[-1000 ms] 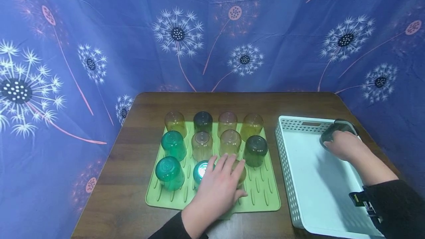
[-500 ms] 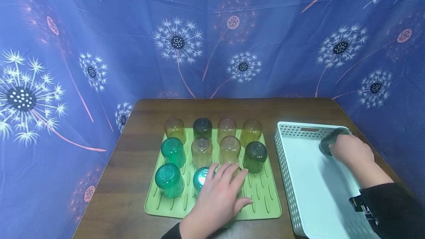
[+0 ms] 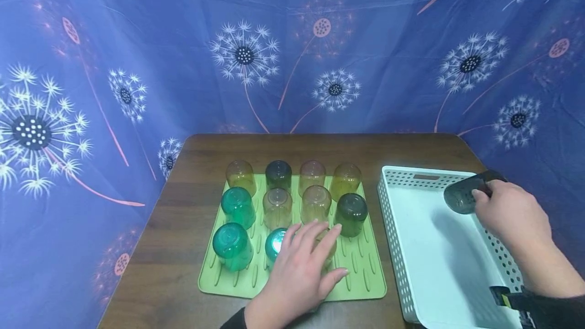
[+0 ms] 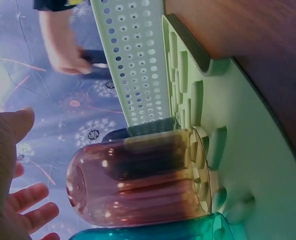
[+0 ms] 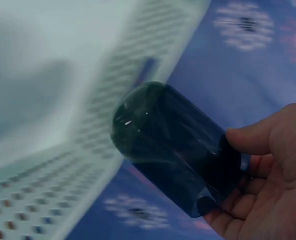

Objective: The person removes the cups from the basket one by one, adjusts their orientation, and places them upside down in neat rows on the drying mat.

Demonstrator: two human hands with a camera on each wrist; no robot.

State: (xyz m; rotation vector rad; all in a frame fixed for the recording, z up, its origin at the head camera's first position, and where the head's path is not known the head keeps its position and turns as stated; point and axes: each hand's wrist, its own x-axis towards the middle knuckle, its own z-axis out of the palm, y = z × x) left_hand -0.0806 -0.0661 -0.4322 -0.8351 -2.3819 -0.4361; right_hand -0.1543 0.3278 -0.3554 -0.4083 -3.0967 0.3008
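My right hand [image 3: 514, 215] holds a dark grey-blue drinking glass [image 3: 460, 196] by its rim end, tilted above the white basket's [image 3: 426, 248] far right corner. In the right wrist view, thumb and fingers pinch the glass [image 5: 168, 142] near its open end, and its rounded base points toward the basket. My left hand [image 3: 297, 270] hovers with spread fingers over the front of the green drying mat [image 3: 365, 288]. Beneath it, a teal glass [image 3: 274, 242] is partly covered. The left wrist view shows a pinkish glass [image 4: 132, 185] upside down beside that hand, fingers apart from it.
Several more upside-down glasses stand in rows on the mat, among them an amber glass [image 3: 346, 182], a smoky glass [image 3: 351, 215] and a teal glass [image 3: 233, 248]. The wooden table [image 3: 173, 248] runs back to a blue patterned cloth [image 3: 393, 80]. Perforated walls surround the basket.
My right hand has lifted the dark glass from the basket's far right corner and moved it up and right, tipping it over. The left hand stays over the mat, nearly still.
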